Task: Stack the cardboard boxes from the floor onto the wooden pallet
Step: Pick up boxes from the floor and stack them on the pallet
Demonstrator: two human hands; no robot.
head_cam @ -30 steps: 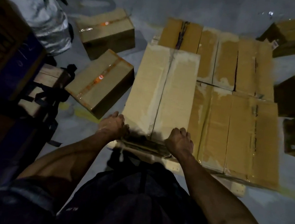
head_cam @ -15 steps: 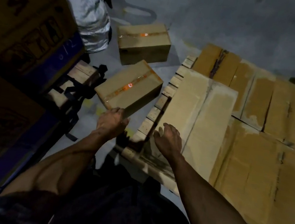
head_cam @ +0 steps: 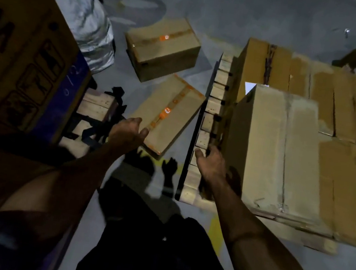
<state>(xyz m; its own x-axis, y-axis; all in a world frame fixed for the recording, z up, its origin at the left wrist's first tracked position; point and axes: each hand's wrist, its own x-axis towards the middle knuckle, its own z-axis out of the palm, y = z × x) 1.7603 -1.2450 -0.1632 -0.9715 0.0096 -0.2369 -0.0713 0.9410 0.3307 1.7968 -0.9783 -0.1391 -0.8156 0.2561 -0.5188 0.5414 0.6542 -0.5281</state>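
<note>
taped box (head_cam: 168, 115), long axis running away-right

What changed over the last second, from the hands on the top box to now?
Both hands let go of the top box on the pallet and swung left. The left hand now reaches the near corner of the taped floor box; the right hand hovers open beside the pallet edge. The boxes appear unmoved.

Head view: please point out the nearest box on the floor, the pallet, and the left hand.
nearest floor box (head_cam: 170, 115), head view, taped top
pallet (head_cam: 204, 138), head view, left slats
left hand (head_cam: 127, 133), head view, back
</note>
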